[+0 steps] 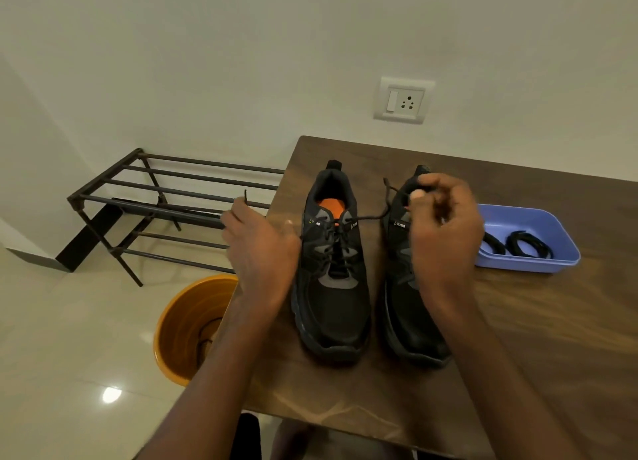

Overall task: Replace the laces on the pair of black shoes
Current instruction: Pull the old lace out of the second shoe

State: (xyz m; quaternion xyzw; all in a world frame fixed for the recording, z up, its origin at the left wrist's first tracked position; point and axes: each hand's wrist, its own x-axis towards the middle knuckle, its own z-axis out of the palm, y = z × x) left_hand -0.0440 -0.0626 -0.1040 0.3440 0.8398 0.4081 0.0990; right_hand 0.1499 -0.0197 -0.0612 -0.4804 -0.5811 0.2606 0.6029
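Hands both pinching lace ends, left hand and right hand, on left shoe standing on surface; uneven pull could jam lace in eyelets or drag shoe off edge.

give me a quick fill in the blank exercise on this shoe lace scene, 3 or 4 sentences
1. The two black shoes stand side by side on the wooden ____.
2. The coiled spare laces lie in a ____ tray.
3. The left hand and the right hand each hold an end of the lace of the ____ shoe.
4. On the floor beside the table stands an ____ bucket.

Missing words: table; blue; left; orange
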